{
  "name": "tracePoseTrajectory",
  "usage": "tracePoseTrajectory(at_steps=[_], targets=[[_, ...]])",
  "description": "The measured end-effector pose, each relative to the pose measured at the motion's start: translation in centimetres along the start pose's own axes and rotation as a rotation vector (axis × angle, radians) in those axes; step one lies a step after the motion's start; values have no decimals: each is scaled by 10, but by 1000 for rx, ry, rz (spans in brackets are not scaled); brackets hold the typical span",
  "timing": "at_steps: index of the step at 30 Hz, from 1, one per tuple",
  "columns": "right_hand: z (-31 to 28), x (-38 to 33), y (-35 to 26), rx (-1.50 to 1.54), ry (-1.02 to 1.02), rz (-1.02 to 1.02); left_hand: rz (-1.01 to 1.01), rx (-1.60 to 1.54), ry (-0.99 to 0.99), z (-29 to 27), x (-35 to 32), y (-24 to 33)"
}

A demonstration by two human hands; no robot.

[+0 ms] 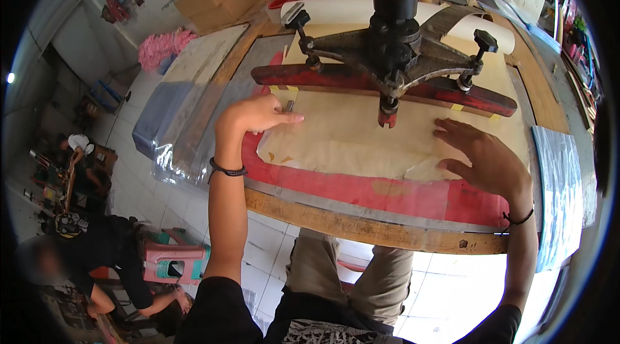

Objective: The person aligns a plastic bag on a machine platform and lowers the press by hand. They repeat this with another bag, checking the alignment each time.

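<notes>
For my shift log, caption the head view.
Left hand and right hand at a flat, cream, paper-like sheet, near a long, scuffed red bar.

"How does the sheet point(349, 134) look?"
"Matt, papery."
"And the bracket point(349, 51) at one o'clock?"
"Dark, worn metal; the bar point(345, 78) beneath looks scuffed."
"And the surface point(361, 223)?"
"Wooden along its edge, scarred, toward five o'clock."
"Wrapping point(558, 192) at three o'clock?"
"Glossy, crinkled plastic."

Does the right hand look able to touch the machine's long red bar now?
Probably yes: the right hand is just short of the long red bar, and nothing visible blocks the pale sheet between them.
</notes>
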State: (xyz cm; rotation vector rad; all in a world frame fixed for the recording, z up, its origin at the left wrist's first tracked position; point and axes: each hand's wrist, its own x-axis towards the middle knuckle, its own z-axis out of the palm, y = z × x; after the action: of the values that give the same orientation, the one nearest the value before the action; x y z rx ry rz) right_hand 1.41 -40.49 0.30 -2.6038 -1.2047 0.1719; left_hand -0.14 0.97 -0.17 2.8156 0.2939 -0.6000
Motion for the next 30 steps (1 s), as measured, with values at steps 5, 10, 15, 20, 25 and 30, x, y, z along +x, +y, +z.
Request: tracePoseTrajectory(at_steps=[5,10,15,20,25,30], targets=[[1,5,2,16,-4,9,2,-37,-25,-2,1,-1],[1,4,2,-6,-22,31,21,6,-13,-2,2,3],[4,3,5,-100,-21,51,7,-47,-9,-3,-2,3],[14,-1,10,-127,-24,11,1,-2,-16,-1,-6,6],[13,-3,9,-105,-4,38,-9,-68,-25,6,4,3],[17,-1,13,-101,18,26,12,-47,-40,3,8,-2]])
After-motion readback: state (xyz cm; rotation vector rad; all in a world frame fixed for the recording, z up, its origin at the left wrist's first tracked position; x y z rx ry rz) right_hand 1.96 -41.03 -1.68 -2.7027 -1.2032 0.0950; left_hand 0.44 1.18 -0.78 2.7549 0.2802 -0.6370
